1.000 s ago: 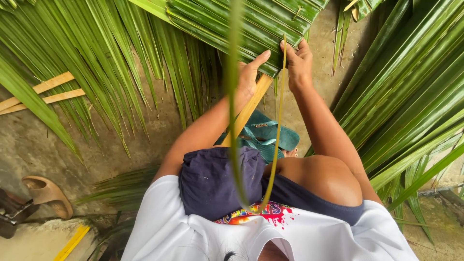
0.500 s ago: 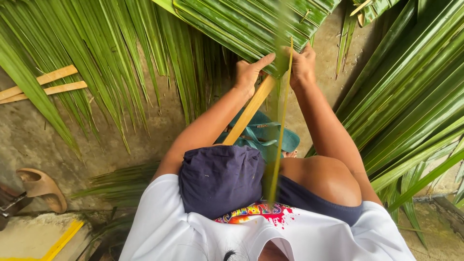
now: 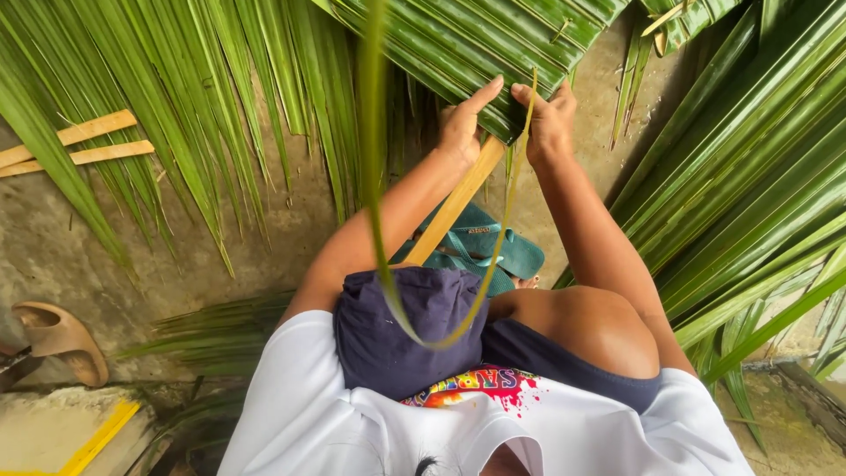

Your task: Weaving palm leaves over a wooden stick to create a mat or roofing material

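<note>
The person's left hand (image 3: 463,123) and right hand (image 3: 548,123) are both raised to the lower edge of a woven mat of coconut palm leaflets (image 3: 467,40), close together but not touching each other. The left hand's fingers (image 3: 483,92) point up, with the forefinger stretched against the woven leaflets; the others curl in, and whether they pinch anything cannot be told. The right hand's fingers (image 3: 529,97) are closed narrowly on a single loose leaflet strip (image 3: 502,229), gripped at its top end just beside the mat's edge. From there the strip hangs down in a long loop below both hands, curves across the dark blue shorts (image 3: 397,335) on the person's lap and rises again as a blurred green band close to the camera.

A pale frond midrib (image 3: 454,207) runs slantwise down from under the left hand, towards a teal sandal (image 3: 493,247) on the concrete floor (image 3: 264,220) below the wrists. Loose fronds (image 3: 159,97) fan out well to the left of the fingers, and more fronds (image 3: 758,176) lie to their right. Two pale split sticks (image 3: 79,145) lie far left, and a tan slipper (image 3: 57,339) sits near the lower left.
</note>
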